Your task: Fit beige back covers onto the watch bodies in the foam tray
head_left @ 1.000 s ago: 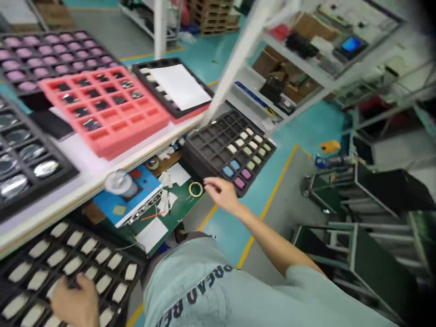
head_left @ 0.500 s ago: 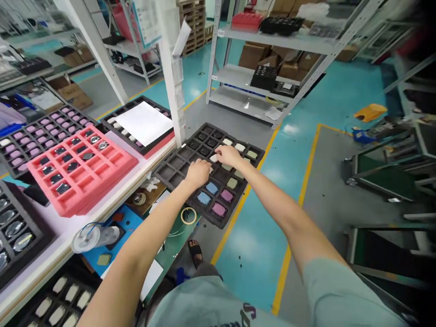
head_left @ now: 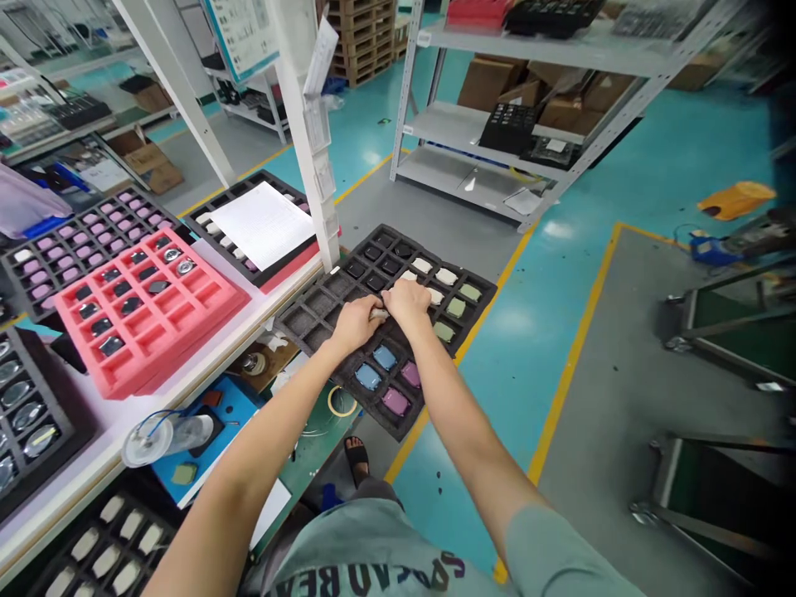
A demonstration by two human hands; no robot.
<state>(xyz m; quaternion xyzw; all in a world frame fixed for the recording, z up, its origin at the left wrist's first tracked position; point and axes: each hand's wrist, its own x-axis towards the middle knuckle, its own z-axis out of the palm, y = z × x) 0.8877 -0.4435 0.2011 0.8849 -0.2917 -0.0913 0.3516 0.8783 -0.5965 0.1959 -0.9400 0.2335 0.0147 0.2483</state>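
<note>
A black foam tray (head_left: 317, 300) with square pockets lies in front of me, holding cream, green, blue, purple and black rounded-square pieces that look like watch cases. My left hand (head_left: 356, 325) is closed over its middle, with a small cream piece (head_left: 377, 314) pinched at the fingertips. Right beside it, my right hand (head_left: 407, 303) is curled with fingers pointing down, close to the left fingertips; what it grips is hidden. Two blue pieces (head_left: 385, 358) sit just nearer to me, and a green piece (head_left: 456, 308) lies to the right of my right hand.
On the white bench at left are a pink foam tray (head_left: 217, 300) with dark watch parts, black trays and a paper sheet (head_left: 261, 224). A white post (head_left: 304, 133) rises beside my tray. A lidded plastic cup (head_left: 149, 444) stands below. Metal shelving (head_left: 460, 124) stands beyond; carts are at right.
My right hand has moved left and toward me, coming up against my left hand. The cream piece at my left fingertips shows more clearly. My view has shifted slightly.
</note>
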